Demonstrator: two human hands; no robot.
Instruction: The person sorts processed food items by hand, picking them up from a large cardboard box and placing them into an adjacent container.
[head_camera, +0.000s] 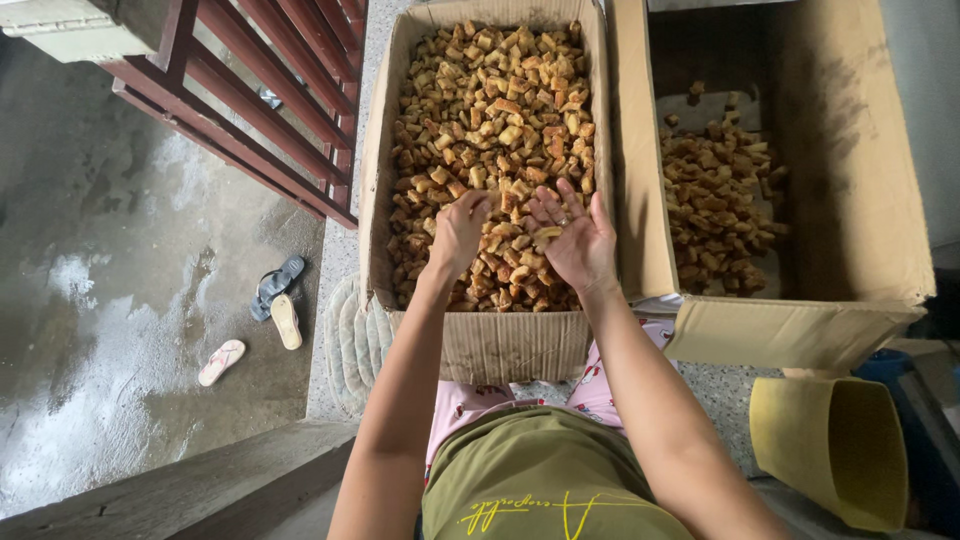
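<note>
Wet grey concrete floor spreads out to the left of the big open cardboard box you are leaning over, with a few loose sandals lying on it near the box's near left corner. That box sits right against your knees, probably so both hands reach its contents without stretching — it is filled almost to the brim with small golden-brown fried cubes.

Your left hand rests knuckles-up on the heap at the near middle of the box, fingers curled down into the cubes; whether anything is pinched beneath them I cannot tell. Your right hand lies just beside it, toward the box's right wall, palm turned up and fingers spread apart, so it works as a tray rather than a clamp. One pale curved piece lies loose near the thumb side of that open palm, touching the skin but not gripped.

Past the right wall stands a second, deeper cardboard box holding a much thinner layer of the same cubes — close enough for a short carry. A yellow plastic scoop-like container lies on its side near the second box's front flap.
</note>
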